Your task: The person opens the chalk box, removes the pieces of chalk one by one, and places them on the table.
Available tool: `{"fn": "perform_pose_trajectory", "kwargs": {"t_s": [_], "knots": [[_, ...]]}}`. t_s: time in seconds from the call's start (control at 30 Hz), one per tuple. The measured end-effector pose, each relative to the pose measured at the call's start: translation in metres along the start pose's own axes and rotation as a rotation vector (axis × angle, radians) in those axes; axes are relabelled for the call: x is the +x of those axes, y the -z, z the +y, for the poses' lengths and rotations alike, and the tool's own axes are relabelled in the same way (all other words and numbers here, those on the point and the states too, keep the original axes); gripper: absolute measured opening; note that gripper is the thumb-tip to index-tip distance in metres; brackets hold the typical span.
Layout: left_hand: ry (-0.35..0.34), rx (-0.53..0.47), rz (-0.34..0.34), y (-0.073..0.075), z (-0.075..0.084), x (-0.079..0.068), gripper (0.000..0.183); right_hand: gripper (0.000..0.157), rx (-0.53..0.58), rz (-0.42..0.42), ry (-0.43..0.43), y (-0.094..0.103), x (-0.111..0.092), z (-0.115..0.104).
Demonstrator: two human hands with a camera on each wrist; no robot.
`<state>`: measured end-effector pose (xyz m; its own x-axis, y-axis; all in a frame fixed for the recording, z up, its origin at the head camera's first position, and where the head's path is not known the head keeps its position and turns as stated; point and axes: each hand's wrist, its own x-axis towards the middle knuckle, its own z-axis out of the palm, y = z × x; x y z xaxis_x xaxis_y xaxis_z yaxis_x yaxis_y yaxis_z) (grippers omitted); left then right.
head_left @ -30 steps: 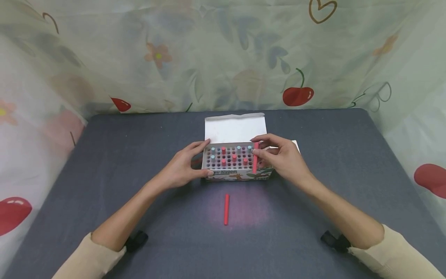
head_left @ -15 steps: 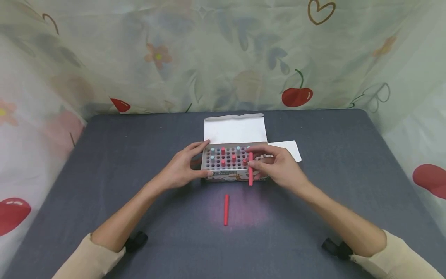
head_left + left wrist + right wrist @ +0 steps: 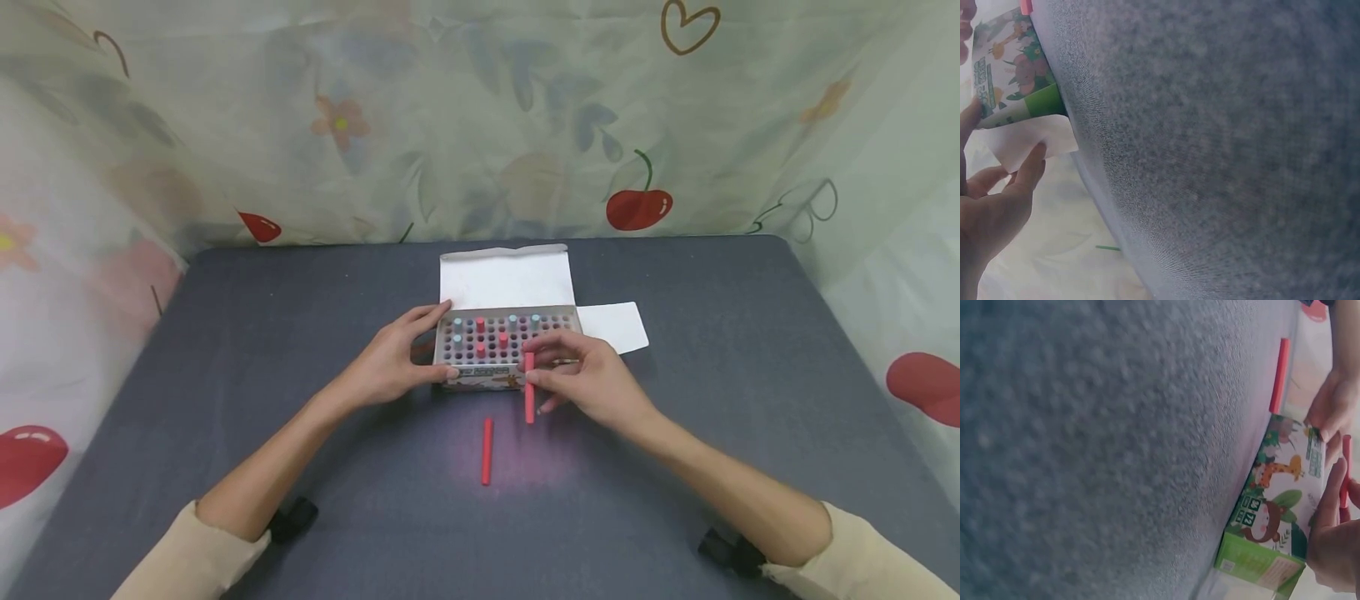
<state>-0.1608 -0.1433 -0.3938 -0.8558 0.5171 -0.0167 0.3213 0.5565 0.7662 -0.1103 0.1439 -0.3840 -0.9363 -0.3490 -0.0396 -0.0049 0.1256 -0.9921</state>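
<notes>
My left hand (image 3: pixel 388 360) grips the left end of a shallow cardboard box (image 3: pixel 480 382), thumb at its front corner and index finger at the back. In the left wrist view, fingers touch a white flap (image 3: pixel 1025 140) there. Red chalk sticks (image 3: pixel 503 340) and light blue ones (image 3: pixel 513 322) stand in some holes of the box's grid. My right hand (image 3: pixel 592 383) pinches another red chalk stick (image 3: pixel 529 408) between thumb and fingers, upright before the box's front right part. It hides some holes there. One more red chalk stick (image 3: pixel 487 452) lies on the table in front.
The box's white lid (image 3: pixel 507 279) stands folded back, and a white side flap (image 3: pixel 615 327) sticks out to the right. A dark grey cloth covers the table (image 3: pixel 337 517). Behind it hangs a printed curtain (image 3: pixel 465 125).
My right hand has moved left and toward me with the red chalk stick, from the box's right end to in front of it. The left hand stays put.
</notes>
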Motion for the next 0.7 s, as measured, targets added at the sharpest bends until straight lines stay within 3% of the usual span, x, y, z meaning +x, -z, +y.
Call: {"fn": "perform_pose_trajectory", "kwargs": {"t_s": [0.7], "knots": [[0.009,0.011,0.004,0.0,0.0,0.0,0.092,0.035,0.002,-0.024,-0.122,-0.018,-0.007,0.015]]}}
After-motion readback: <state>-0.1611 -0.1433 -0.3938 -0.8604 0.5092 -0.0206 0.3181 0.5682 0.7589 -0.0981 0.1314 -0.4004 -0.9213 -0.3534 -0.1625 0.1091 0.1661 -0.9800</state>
